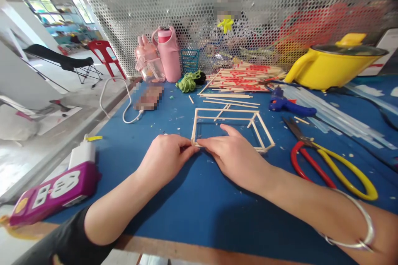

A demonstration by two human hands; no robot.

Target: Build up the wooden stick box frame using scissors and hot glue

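Observation:
A box-shaped wooden stick frame [226,111] rests on the blue tabletop in front of me. My left hand [169,153] pinches its near left corner between thumb and fingertips. Right beside it, my right hand [238,155] has its fingertips on the same corner, closed around the near stick, with one digit raised over the frame. The right palm and fingers hide most of the frame's near side. Loose sticks [231,102] lie just behind it. To the right are scissors [306,143] with one red and one yellow handle, and a blue glue gun [290,105].
Bundled sticks [245,78], green yarn [187,83] and a pink bottle [168,56] stand along the perforated screen. A yellow pot [329,66] and clear glue sticks [345,116] are at right. A purple power strip [56,192] and a cabled phone [149,97] lie left.

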